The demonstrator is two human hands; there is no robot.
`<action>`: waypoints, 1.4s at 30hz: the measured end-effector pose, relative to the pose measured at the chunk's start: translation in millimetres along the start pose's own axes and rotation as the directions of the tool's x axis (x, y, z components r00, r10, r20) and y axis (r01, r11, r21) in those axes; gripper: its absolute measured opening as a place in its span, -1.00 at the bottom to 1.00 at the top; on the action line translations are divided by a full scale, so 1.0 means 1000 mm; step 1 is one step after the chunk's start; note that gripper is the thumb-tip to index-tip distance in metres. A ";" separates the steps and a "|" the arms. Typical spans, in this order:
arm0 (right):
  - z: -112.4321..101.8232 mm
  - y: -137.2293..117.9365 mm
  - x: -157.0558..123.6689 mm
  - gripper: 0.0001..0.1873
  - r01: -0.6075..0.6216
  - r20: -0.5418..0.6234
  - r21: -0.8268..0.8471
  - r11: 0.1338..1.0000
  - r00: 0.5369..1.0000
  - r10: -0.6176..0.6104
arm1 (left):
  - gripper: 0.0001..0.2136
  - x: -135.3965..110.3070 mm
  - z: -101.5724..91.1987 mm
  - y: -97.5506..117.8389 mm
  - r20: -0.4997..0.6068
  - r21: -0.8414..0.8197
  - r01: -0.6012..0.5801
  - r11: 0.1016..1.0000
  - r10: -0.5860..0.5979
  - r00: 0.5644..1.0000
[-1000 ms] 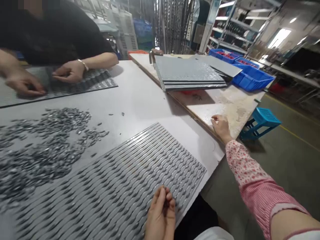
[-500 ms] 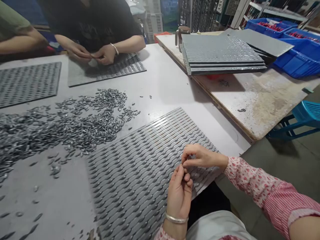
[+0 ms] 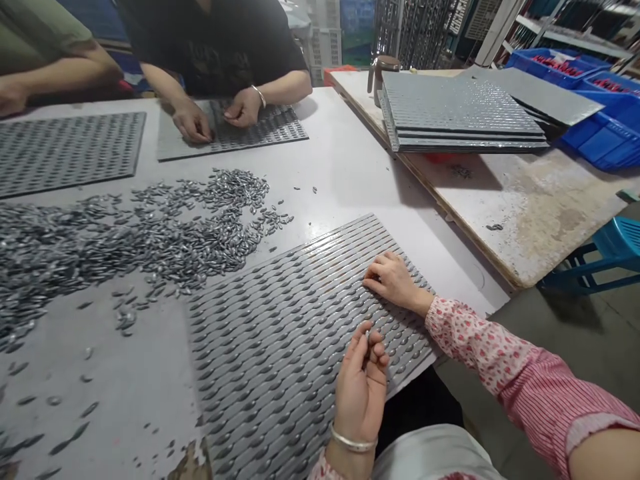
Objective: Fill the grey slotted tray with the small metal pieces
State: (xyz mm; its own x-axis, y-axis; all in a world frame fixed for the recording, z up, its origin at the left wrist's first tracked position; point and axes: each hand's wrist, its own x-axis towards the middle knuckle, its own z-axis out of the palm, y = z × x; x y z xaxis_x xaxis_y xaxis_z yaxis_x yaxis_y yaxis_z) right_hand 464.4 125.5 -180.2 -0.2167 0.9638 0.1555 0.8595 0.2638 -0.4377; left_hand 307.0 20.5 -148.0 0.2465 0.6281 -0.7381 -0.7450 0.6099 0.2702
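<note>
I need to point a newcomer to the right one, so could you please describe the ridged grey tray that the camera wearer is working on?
On the grey table, find the heap of small metal pieces. The tray lies just right of it at the near edge, under the right hand and left hand. Unlike the flatter trays across the table, it has wavy ridges.

Bright, even light from overhead — shadows are soft and short, one lying under the stack of trays (image 3: 463, 113) on the far bench (image 3: 530, 200). The grey bench (image 3: 350, 173) shows pale glare. Straight edges bow outward toward the corners — wide-lens distortion. Focus is sharp throughout.
</note>
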 end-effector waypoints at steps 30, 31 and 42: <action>-0.016 0.059 -0.001 -0.84 -0.229 -0.149 0.057 0.972 0.961 0.235 | -0.90 0.004 0.012 -0.006 -0.049 0.072 0.009 0.997 -0.005 0.999; -0.015 0.058 -0.002 -0.83 -0.231 -0.153 0.048 0.972 0.960 0.236 | -0.90 0.004 0.012 -0.006 -0.054 0.075 0.014 0.997 -0.010 0.999; -0.017 0.049 0.000 -0.86 -0.261 -0.205 0.031 0.965 0.943 0.261 | -0.90 0.006 0.013 -0.005 -0.037 0.059 -0.033 0.998 0.035 0.999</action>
State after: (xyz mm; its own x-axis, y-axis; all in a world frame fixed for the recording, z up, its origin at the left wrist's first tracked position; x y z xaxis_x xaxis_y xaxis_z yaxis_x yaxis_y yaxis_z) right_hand 514.5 137.5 -187.0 0.1152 0.9701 0.2138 0.8717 0.0045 -0.4900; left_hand 320.1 27.9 -145.2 0.1973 0.6308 -0.7505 -0.7149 0.6164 0.3301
